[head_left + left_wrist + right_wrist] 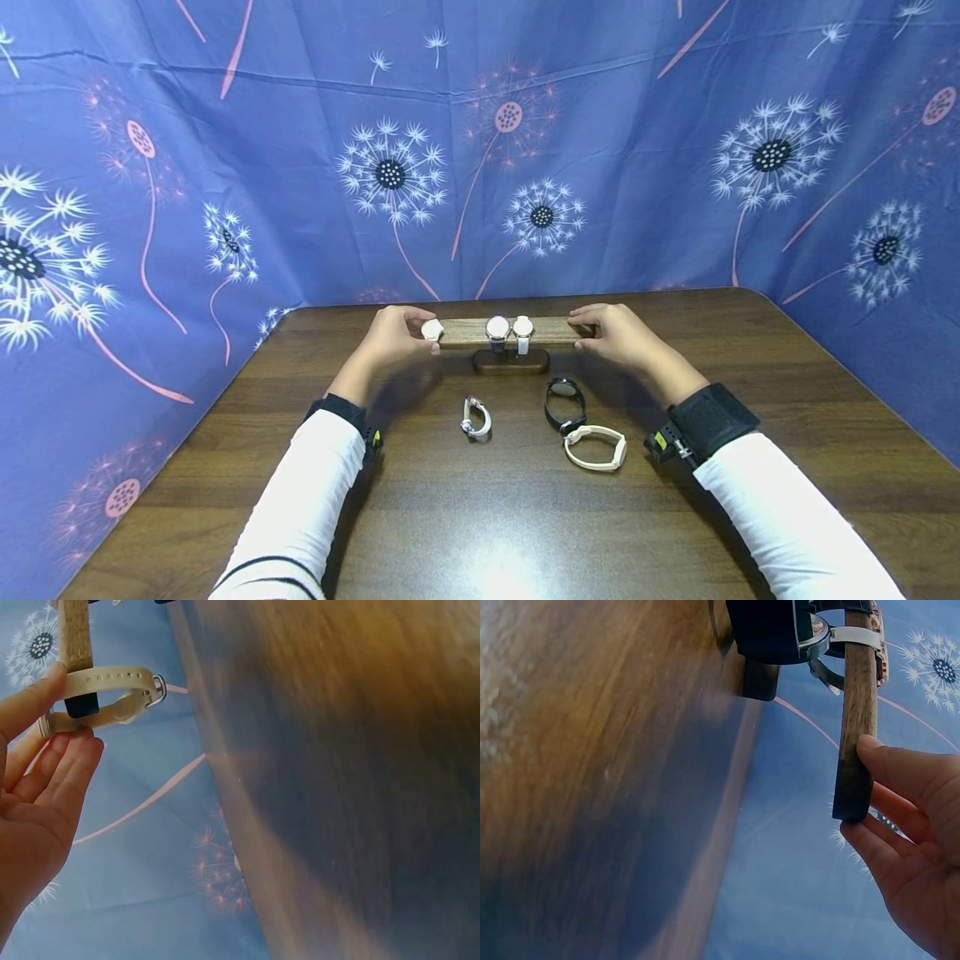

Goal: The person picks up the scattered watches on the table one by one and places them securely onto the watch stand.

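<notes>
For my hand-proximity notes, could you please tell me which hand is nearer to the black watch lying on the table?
Right. The right hand holds the bar's end just beyond the black watch; the left hand is across at the other end.

The watch stand (510, 360) sits on the table (787, 400) toward its far edge, with the left hand (390, 335) at the left end of its bar (551, 331) and the right hand (618, 333) at the right end. On the bar hang three watches: one (431, 330) at the left end by the left hand, two (498, 328) (522, 327) side by side at the middle above the stand's base. Nearer the person than the stand lie three more watches on the table: one (476, 417) left of the base, two (565, 402) (596, 447) right of it, touching.

Dark wooden table (525, 517), blue dandelion-print curtain (300, 167) behind, glare on tabletop
</notes>
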Demonstrator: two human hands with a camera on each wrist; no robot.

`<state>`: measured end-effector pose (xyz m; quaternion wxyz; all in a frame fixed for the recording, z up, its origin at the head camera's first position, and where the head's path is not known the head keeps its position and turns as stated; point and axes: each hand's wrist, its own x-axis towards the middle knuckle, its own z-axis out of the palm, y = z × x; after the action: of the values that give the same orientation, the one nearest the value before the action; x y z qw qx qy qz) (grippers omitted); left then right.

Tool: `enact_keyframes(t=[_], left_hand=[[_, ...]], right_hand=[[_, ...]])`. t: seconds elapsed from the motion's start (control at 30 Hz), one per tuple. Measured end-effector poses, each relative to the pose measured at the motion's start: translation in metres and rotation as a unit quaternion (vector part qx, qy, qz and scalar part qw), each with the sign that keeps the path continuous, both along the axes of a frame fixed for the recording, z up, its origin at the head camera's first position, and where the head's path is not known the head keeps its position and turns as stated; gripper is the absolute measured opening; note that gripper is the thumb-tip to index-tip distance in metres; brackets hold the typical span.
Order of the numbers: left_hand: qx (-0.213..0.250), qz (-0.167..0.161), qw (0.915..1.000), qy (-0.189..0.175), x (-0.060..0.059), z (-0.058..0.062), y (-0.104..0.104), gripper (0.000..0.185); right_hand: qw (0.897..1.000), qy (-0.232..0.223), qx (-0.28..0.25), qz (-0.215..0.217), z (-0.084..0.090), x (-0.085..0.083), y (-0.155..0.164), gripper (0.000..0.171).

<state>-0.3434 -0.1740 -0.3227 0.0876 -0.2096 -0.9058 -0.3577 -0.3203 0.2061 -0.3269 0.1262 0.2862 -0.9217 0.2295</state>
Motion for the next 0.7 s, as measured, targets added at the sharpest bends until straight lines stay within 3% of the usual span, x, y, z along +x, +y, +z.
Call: enact_keyframes(t=[0.47, 0.7], left_hand=[[0.002, -0.010, 0.9986, -0.051, -0.012, 0.002, 0.000, 0.051], [-0.024, -0.017, 0.9988, -0.038, -0.018, 0.004, 0.005, 0.051]], right_hand=[[1.000, -0.006, 0.001, -0.005, 0.004, -0.001, -0.004, 0.038], [1.000, 0.009, 0.013, 0.002, 0.004, 0.000, -0.001, 0.038]])
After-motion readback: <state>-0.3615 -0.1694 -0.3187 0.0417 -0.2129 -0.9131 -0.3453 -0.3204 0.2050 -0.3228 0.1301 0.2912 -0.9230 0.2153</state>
